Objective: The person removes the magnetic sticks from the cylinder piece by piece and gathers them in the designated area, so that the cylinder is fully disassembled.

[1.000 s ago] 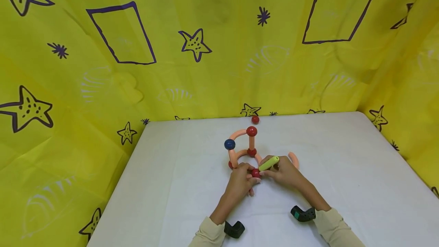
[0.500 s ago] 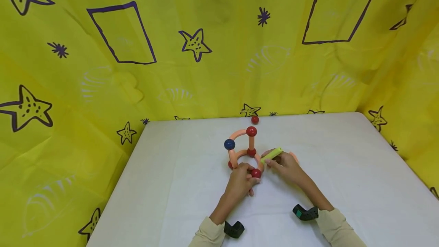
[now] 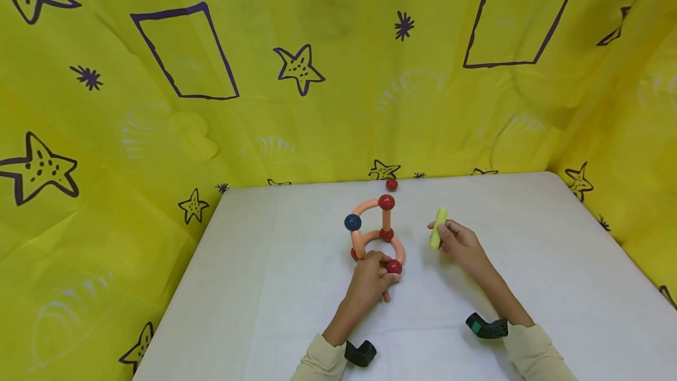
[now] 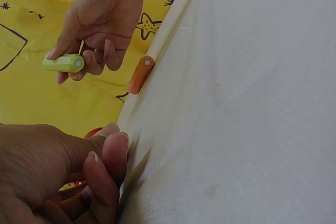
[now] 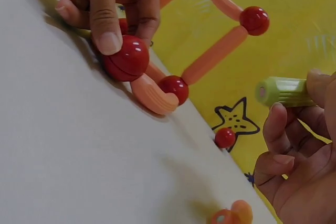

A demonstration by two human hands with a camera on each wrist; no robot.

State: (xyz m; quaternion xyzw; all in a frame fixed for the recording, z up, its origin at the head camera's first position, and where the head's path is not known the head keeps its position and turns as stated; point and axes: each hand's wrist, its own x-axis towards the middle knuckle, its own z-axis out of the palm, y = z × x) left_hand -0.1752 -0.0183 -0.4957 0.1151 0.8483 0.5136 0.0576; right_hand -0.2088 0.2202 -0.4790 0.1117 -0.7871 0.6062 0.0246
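Observation:
Between thumb and fingers of my right hand (image 3: 461,243) is a yellow-green magnetic stick (image 3: 438,229), tilted and held above the table. My left hand (image 3: 365,281) pinches a red ball (image 3: 394,267) at the near corner of a magnetic-stick frame; its thumb presses on the ball in the right wrist view. Peach curved sticks (image 5: 155,95) and a straight peach stick (image 5: 215,55) join the frame's balls. A blue ball (image 3: 352,222) and another red ball (image 3: 386,202) sit at its top. Part of the frame's near left side is hidden behind my left hand.
A loose red ball (image 3: 391,184) lies at the table's far edge. A loose peach curved stick (image 4: 140,75) rests on the white table (image 3: 296,310), hidden behind my right hand in the head view. A yellow patterned curtain (image 3: 338,104) hangs around the table.
My right hand has drawn away from the red ball, to the right and back, carrying the yellow-green stick, which has turned more upright. My left hand has stayed on the ball.

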